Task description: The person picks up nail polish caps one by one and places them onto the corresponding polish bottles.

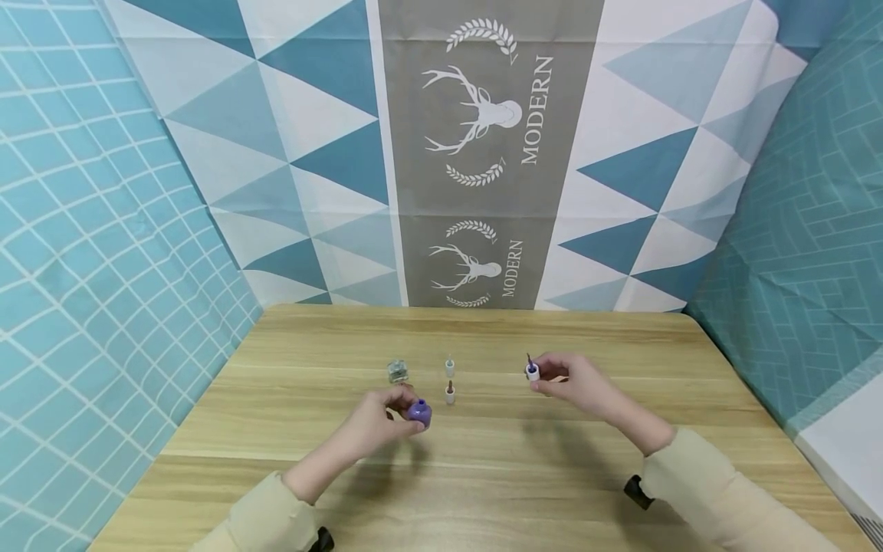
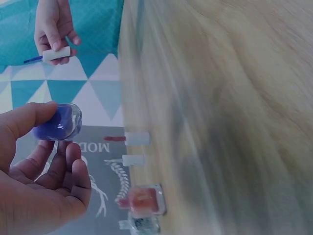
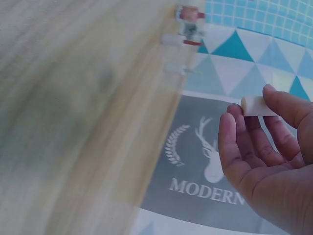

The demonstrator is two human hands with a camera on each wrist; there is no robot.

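My left hand (image 1: 375, 420) pinches an uncapped purple nail polish bottle (image 1: 420, 415) between thumb and fingers, held up above the table. Off to the right, my right hand (image 1: 579, 382) grips a white nail polish cap (image 1: 533, 373), its purple-coated brush pointing up. Between the hands, two more white caps stand on the table with brushes upward: one brush is reddish (image 1: 450, 395), the other pale (image 1: 450, 366). A clear glittery bottle (image 1: 398, 371) stands beyond my left hand. Next to it, the left wrist view shows a red polish bottle (image 2: 145, 200), mostly hidden in the head view.
Everything stands on a wood-grain table (image 1: 483, 491). A patterned cloth (image 1: 455, 153) with deer heads hangs behind its far edge. Blue tiled-print cloths hang at the left (image 1: 83, 230) and right (image 1: 814, 230). A white surface (image 1: 845, 445) lies beyond the right edge.
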